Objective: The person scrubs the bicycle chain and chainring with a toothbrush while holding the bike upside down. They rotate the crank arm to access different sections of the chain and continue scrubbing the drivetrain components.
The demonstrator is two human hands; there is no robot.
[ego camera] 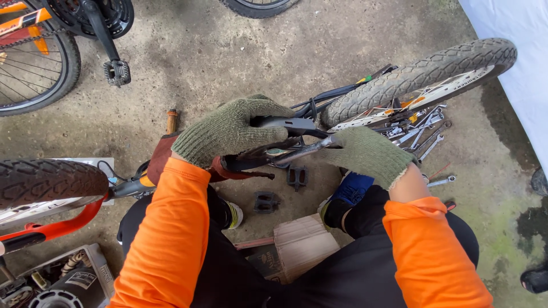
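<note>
Both my hands wear green knitted gloves, with orange sleeves behind them. My left hand [231, 130] is closed over the top of a dark bicycle frame part [285, 123] of a small bike lying in front of me. My right hand [367, 153] grips the end of a long metal tool [302, 152] that runs left towards the frame under my left hand. The tool's tip is hidden among the dark parts there. Two black pedals [297, 175] lie on the concrete just below my hands.
The bike's knobby wheel [422, 74] lies at upper right over a pile of wrenches [425, 134]. Another tyre [48, 179] and red frame sit at left. A second bicycle's wheel and crank [108, 34] stand upper left. A wooden block [302, 245] lies between my legs; a toolbox [63, 282] lower left.
</note>
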